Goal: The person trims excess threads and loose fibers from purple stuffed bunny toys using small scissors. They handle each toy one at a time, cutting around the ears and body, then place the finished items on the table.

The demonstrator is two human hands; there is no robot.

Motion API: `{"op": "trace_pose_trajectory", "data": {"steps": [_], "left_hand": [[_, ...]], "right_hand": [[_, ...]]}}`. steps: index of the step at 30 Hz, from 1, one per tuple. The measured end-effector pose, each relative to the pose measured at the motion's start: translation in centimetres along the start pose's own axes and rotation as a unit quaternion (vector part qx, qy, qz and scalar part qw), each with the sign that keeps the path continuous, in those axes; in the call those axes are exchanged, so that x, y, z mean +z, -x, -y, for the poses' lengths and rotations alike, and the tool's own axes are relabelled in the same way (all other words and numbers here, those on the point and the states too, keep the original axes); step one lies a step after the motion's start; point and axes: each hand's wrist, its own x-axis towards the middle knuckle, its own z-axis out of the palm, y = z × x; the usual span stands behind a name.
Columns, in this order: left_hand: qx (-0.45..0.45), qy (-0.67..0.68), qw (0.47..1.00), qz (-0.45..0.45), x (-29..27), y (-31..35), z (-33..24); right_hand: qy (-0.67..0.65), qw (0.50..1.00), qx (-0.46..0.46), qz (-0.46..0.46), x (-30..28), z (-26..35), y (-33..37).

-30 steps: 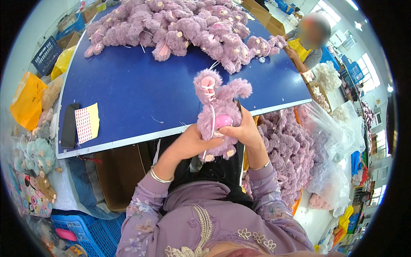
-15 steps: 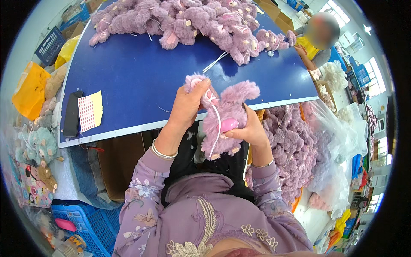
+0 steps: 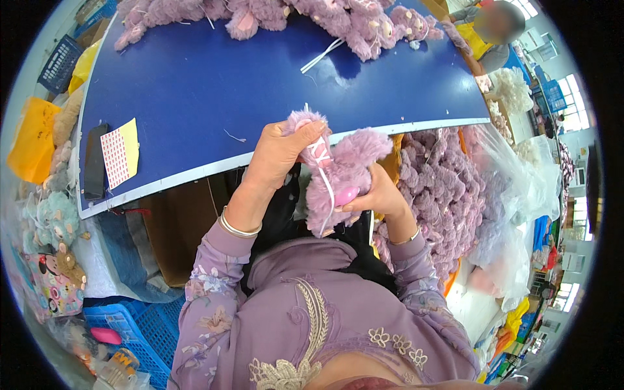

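A fluffy purple plush toy [image 3: 354,159] is held between my two hands, in front of the near table edge. My left hand [image 3: 276,156] is closed around its upper left part, where white cord [image 3: 319,151] criss-crosses a pink patch. A loose length of that cord hangs down over the plush. My right hand [image 3: 385,194] grips the lower right side, fingers behind it. The right thumb lies by a smooth pink oval piece [image 3: 346,195] on the toy.
On the blue table [image 3: 214,84] lie a heap of purple plush toys [image 3: 260,14], white cords [image 3: 322,56], a sticker sheet [image 3: 119,156] and a black object [image 3: 95,162]. More purple plush [image 3: 442,195] is piled right. A blue crate [image 3: 140,331] stands lower left. Another person [image 3: 481,39] is far right.
The whole view has shifted, so the table and its heap sit higher in the picture. Both hands keep hold of the plush toy, which has tilted slightly.
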Motion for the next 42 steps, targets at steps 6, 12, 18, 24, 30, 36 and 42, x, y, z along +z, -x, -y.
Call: {"op": "trace_pose_trajectory", "data": {"steps": [6,12,18,24,30,36,42], "left_hand": [[-0.051,-0.061,0.995,0.054,0.9,1.9,3.8],[-0.096,0.002,0.995,0.019,2.1,2.6,6.0],[-0.089,-0.054,0.994,0.016,2.4,1.7,5.9],[-0.087,-0.107,0.990,-0.009,2.2,1.5,7.0],[-0.120,-0.011,0.993,-0.019,1.7,1.7,7.7],[-0.147,0.044,0.988,-0.004,1.6,2.2,7.7],[-0.129,0.015,0.991,-0.020,1.1,2.1,8.0]], "right_hand": [[0.231,0.973,-0.010,0.025,-3.8,-1.8,1.9],[0.186,0.978,0.079,-0.059,-6.6,4.4,5.3],[0.270,0.949,-0.121,-0.106,-1.3,3.8,1.5],[0.356,0.917,-0.142,-0.112,0.9,-1.2,-0.7],[0.306,0.929,-0.159,-0.130,0.9,-1.2,-0.6],[0.241,0.958,-0.106,-0.110,0.9,-2.2,-0.3],[-0.055,0.986,0.034,-0.152,1.1,-3.1,-0.1]]}}
